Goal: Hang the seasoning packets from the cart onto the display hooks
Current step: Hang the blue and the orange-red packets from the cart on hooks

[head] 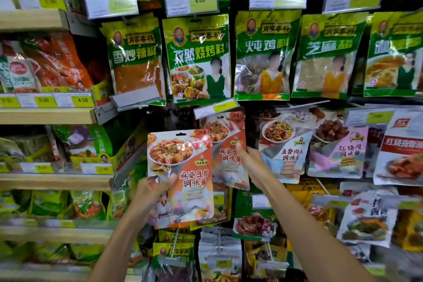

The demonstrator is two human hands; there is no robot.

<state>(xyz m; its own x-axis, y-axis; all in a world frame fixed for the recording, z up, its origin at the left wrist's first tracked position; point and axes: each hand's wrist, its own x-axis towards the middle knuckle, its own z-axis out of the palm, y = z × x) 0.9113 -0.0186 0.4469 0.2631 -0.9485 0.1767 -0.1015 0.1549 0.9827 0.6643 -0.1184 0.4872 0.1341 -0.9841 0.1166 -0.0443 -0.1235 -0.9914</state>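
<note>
My left hand point(150, 194) grips an orange and white mapo tofu seasoning packet point(183, 167) by its lower left side and holds it upright in front of the display. My right hand point(249, 162) holds the right edge of a matching packet point(225, 144) that hangs on a display hook point(219, 107) under a yellow price tag. The held packet overlaps the left part of the hanging one. The hang hole at the top of the held packet is free of any hook. No cart is in view.
Green seasoning packets point(199, 59) hang in a row above. To the right hang white sauce packets point(286, 144) and a red and white packet point(400, 144). Wooden shelves point(45, 115) with bagged goods stand on the left. More packets point(219, 256) hang below.
</note>
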